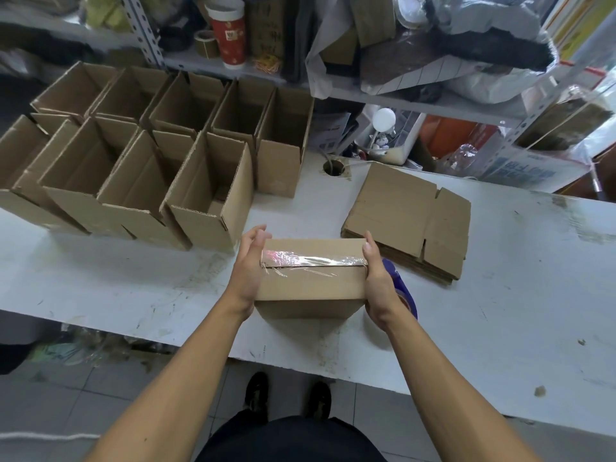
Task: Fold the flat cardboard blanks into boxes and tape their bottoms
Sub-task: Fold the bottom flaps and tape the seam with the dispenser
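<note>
A person standing at a scuffed white tabletop (140,288) holds a folded cardboard box (311,278) between both hands, its bottom turned upward and sealed with a strip of clear tape (313,260) along the centre seam. The left hand (248,275) presses flat against the box's left end with fingers extended, while the right hand (378,278) presses the opposite end; the hands are set apart by the box's length. A blue tape dispenser (401,291) lies on the tabletop just behind the right hand. A stack of flat cardboard blanks (406,218) sits beyond it to the right, and rows of assembled open boxes (150,168) stand at the left, before cluttered shelves (416,98).
</note>
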